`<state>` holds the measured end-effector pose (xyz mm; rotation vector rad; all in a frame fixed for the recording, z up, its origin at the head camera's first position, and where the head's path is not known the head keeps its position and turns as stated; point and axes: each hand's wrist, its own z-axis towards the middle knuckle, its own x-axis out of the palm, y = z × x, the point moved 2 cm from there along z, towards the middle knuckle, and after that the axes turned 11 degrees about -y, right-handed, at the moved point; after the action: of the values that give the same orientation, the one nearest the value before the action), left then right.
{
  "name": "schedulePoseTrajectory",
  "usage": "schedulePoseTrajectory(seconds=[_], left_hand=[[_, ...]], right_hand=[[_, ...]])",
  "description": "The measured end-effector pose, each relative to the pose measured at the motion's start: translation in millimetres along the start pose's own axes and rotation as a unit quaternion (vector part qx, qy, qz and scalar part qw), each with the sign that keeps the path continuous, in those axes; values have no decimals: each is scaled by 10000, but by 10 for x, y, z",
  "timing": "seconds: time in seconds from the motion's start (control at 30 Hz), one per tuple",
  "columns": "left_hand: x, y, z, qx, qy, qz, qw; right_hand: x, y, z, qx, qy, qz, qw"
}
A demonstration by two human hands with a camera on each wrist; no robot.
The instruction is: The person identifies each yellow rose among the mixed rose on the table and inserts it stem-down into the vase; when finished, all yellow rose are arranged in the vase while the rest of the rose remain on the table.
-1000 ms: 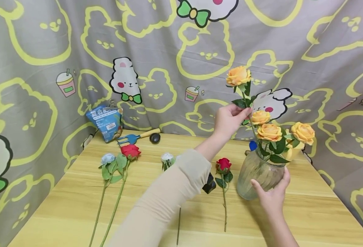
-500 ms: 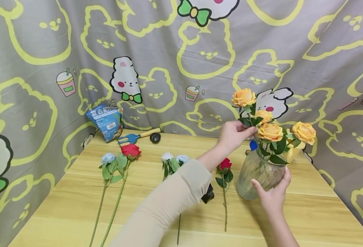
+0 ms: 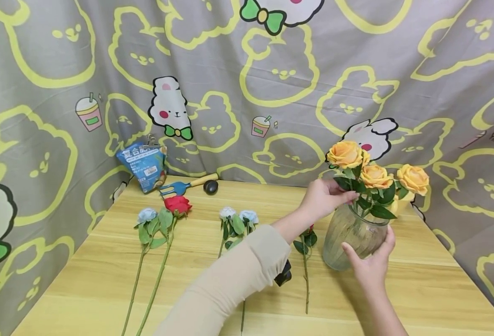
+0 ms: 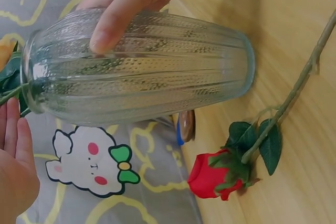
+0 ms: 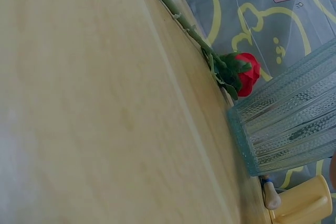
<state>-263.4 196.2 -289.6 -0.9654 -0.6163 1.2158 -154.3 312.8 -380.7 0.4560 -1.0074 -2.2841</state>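
Observation:
In the head view, my left hand (image 3: pixel 324 199) pinches the stem of a yellow-orange rose (image 3: pixel 345 155) just above the mouth of a ribbed clear glass vase (image 3: pixel 351 235). Its lower stem is inside the vase. Other yellow-orange roses (image 3: pixel 413 179) stand in the vase, leaning to the right. Around the vase's lower right side my right hand (image 3: pixel 374 268) grips the glass, thumb in front. The left wrist view shows the right thumb (image 4: pixel 107 30) on the glass and the left hand (image 4: pixel 16 166) by the rim, beside a green stem (image 4: pixel 11 94).
A single red rose (image 3: pixel 306 270) lies left of the vase, its bloom mostly hidden. Two pale roses (image 3: pixel 248 216) lie mid-table; a pale blue rose (image 3: pixel 147 215) and red rose (image 3: pixel 177 205) lie left. Behind are a blue bag (image 3: pixel 145 168), hand fork (image 3: pixel 180 188) and yellow container (image 5: pixel 304 203).
My left hand has moved down and slightly right, lowering the yellow-orange rose into the vase until its bloom sits near the others. My right hand has stayed on the vase.

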Motion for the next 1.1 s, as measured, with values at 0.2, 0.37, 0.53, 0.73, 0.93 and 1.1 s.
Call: schedulePoseTrajectory(seconds=[0.2,0.37,0.53,0.73,0.93,1.1], left_hand=[[-15,45,-19,-108,159,164,9997],[-133,81,-19,-584,-81,497,9970],[-347,235,-83,-1040,-56,604,9927],[-834,407,-359,-1730,-20,479,9838],[-1400,486,-677,-1922,236,1001,9760],[-1803,486,-853,-1438,-48,1650,9758]], right_hand=[[29,2,-3,10,50,42,10000],[91,-1,11,-13,75,88,9999],[147,-5,9,115,107,66,9999],[188,-12,13,146,165,110,9997],[148,-123,65,159,152,241,9995],[69,-356,129,376,134,21,9992]])
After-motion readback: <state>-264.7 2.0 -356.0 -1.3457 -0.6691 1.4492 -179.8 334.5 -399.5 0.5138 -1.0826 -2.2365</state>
